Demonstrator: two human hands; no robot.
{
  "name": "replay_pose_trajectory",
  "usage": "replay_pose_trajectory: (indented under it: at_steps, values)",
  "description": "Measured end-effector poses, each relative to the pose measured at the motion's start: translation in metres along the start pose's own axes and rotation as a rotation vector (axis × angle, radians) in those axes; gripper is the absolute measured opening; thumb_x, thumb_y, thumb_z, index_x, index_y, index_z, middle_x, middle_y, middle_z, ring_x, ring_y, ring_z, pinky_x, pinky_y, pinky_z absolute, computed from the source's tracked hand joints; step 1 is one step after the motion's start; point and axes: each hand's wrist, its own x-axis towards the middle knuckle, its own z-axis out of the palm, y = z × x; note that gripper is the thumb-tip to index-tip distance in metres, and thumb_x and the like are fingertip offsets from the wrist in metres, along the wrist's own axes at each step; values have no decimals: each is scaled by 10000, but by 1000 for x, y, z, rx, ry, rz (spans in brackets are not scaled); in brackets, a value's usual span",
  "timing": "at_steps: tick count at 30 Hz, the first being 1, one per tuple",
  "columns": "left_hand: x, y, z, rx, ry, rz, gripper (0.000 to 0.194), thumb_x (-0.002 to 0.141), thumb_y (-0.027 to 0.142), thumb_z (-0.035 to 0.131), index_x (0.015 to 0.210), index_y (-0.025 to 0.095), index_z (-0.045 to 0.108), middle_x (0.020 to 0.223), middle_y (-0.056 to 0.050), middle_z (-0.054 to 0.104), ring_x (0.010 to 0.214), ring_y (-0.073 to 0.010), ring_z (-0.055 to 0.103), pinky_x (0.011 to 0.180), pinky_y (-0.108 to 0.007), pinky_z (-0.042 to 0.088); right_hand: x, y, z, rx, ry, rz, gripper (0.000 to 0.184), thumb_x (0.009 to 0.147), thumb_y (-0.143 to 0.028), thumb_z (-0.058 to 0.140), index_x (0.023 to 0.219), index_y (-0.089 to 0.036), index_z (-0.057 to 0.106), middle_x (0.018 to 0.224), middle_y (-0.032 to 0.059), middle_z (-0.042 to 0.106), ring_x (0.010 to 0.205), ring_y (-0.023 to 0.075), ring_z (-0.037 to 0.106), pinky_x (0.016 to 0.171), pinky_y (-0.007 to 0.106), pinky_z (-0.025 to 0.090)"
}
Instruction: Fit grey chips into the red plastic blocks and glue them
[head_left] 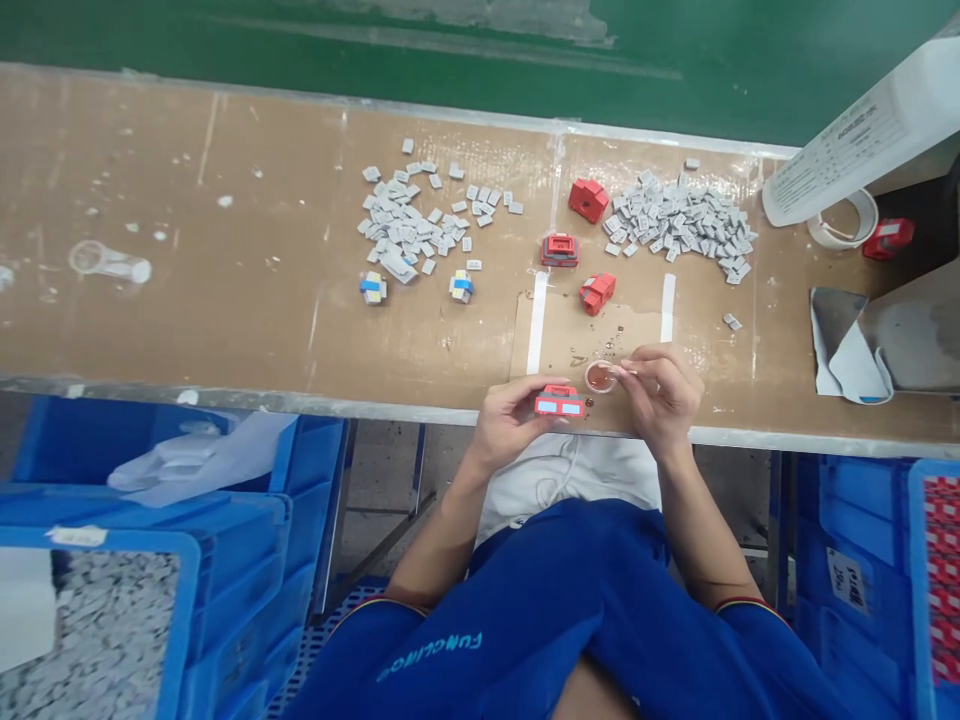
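head view: what is held by the left grip (pixel 514 425)?

a red plastic block (pixel 559 402) with pale blue-and-white labels is gripped between fingers and thumb, just left of the right grip (pixel 660 395).

and how is the right grip set?

it is closed on a thin pale stick (pixel 621 371), whose tip is held at a small cup of brown liquid (pixel 600 377), just to the left of that grip.

what is laid out farther off?

ahead of the right grip, red blocks (pixel 587 200) and a heap of small grey pieces (pixel 679 225) are spread on the desk (pixel 225 320). blue plastic crates (pixel 232 590) are placed below it, behind the left grip.
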Motion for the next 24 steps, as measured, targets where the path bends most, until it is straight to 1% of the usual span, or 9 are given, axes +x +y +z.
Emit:
replay_pose_trajectory:
  at_steps: [2,7,10,12,14,16,18,20,24]
  values:
    - [0,1,0,16,14,11,401,827,433,886,1126,179,803,1025,-112,856,908,-235,827,842,-316,665,-5,2,2,61,21,63,273,964,-432,737,761,-269,653,813,44,739,749,218,698,690,402,572]
    - [-2,0,-1,64,19,59,374,868,408,853,1169,193,796,1038,-101,854,917,-222,821,837,-305,652,-17,6,-2,293,107,308,236,914,-435,810,831,-248,693,832,38,764,807,203,756,727,357,620]
    - [-3,-3,-5,171,52,138,335,902,321,823,1216,209,785,1076,-91,850,948,-207,812,864,-292,632,-17,4,-8,382,103,417,234,878,-418,855,836,-237,712,841,32,783,799,188,772,743,334,637]
    - [-4,-3,-7,240,71,180,338,909,280,813,1239,217,774,1106,-87,846,971,-202,808,883,-291,625,-16,-3,-12,411,82,449,222,883,-411,855,860,-235,722,853,31,794,800,186,781,743,330,649]
    - [-5,-3,-8,288,66,201,341,914,273,807,1248,218,764,1120,-87,843,980,-199,805,891,-294,623,-16,-13,-14,408,70,423,188,902,-387,842,883,-240,727,873,33,803,827,196,792,750,339,661]
    - [-5,-3,-8,320,51,201,311,929,298,792,1226,211,764,1107,-91,842,981,-202,802,895,-300,620,-17,-25,-14,387,50,349,125,915,-336,832,911,-252,740,906,34,813,871,210,805,790,364,674]
    - [-4,-2,-8,337,38,193,268,939,329,780,1174,201,771,1069,-94,840,958,-203,797,877,-301,616,-18,-34,-11,372,3,263,70,924,-282,821,949,-265,757,934,35,823,902,222,812,837,398,683]
    - [-4,-1,-7,343,21,195,238,943,335,774,1135,195,771,1052,-97,836,947,-203,793,867,-300,611,-17,-41,-6,366,-53,203,68,928,-250,813,974,-272,767,941,30,830,910,230,817,873,425,688]
    - [-2,1,-7,336,4,253,218,955,294,759,1143,184,755,1072,-106,830,967,-198,790,870,-290,609,-16,-45,0,324,-126,168,68,934,-222,800,979,-265,773,946,27,839,909,227,824,840,390,696]
